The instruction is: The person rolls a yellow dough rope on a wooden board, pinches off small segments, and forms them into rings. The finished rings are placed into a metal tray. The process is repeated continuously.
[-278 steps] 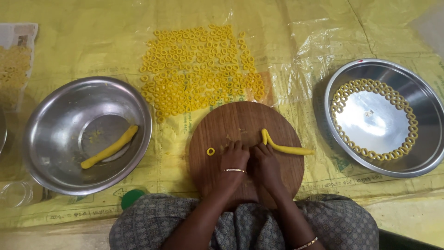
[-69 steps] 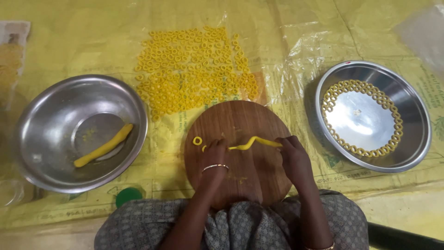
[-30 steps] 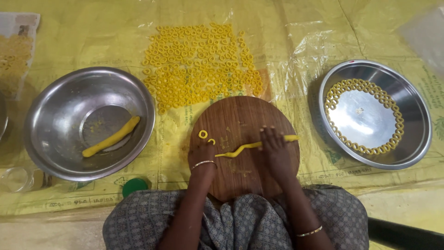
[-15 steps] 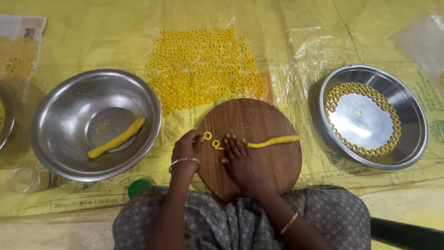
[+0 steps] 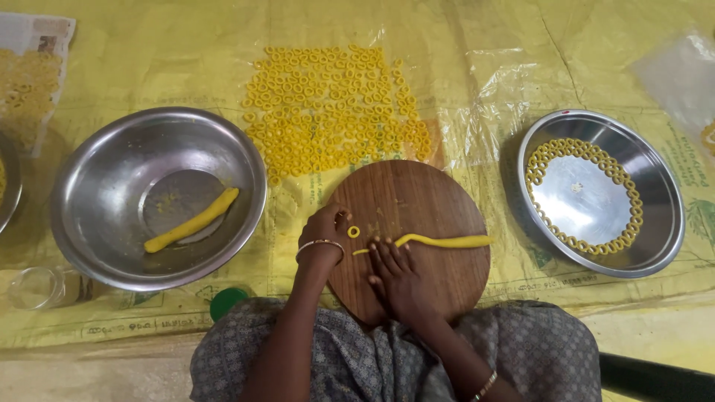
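At far left, a clear glass jar (image 5: 33, 286) and a green lid (image 5: 227, 301) sit near my knee on the yellow plastic sheet (image 5: 477, 67) that keeps the floor clean. Next, a steel bowl (image 5: 89, 216) holds a thick spare roll of yellow dough (image 5: 192, 219), parked within reach. Beyond it, finished dough rings (image 5: 331, 112) lie spread in a flat patch on the sheet, spaced so they seem not to stick together. In front of me, the round wooden board (image 5: 439, 208) serves as my surface. My left hand (image 5: 325, 227) rests on its left edge, fingers curled loosely, closed on nothing, just beside one small ring (image 5: 354, 231). My right hand (image 5: 395, 268) lies flat, fingers spread, pressing the near end of a thin dough rope (image 5: 447, 241) that runs out to the right across the board. At far right, a steel plate (image 5: 655, 246) carries more rings lined along its inner rim.
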